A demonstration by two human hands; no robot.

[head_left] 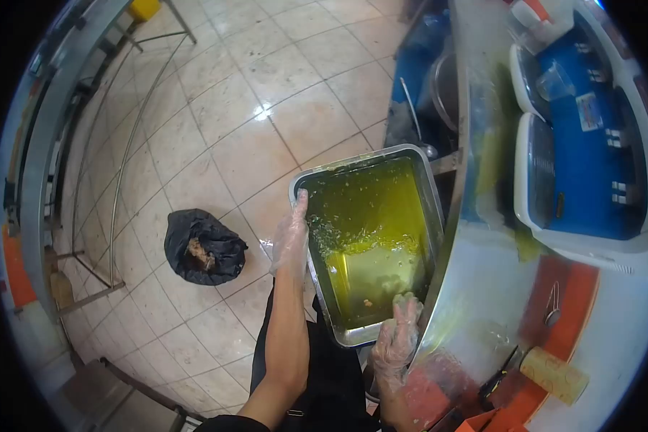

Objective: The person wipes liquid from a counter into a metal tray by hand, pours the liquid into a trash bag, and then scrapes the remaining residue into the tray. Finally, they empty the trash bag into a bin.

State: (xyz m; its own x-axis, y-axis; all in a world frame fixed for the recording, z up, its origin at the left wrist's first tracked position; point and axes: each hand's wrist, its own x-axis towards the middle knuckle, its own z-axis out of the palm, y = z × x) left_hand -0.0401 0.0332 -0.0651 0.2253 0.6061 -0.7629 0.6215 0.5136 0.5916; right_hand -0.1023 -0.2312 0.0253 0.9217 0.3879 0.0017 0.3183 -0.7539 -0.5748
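Note:
A deep rectangular metal tray (pixel 322 288) holds rippling, clear yellow-green liquid (pixel 389 194). My left hand (pixel 289 234), in a clear plastic glove, grips the tray's left side with the thumb along the rim. At the near right corner is my right hand (pixel 396 342), gloved the same way. Its fingers stretch forward over the tray's edge, and I see nothing held in them. A small orange-brown bit (pixel 368 303) shows in the liquid near those fingers. The undersides of the tray and of both hands are hidden.
On the tiled floor to the left sits a black plastic bag (pixel 205 247) with brownish scraps inside. A counter (pixel 482 252) runs along the right, with a blue-lined white bin (pixel 590 144) and a printed roll (pixel 554 374). Metal frames (pixel 119 187) stand at left.

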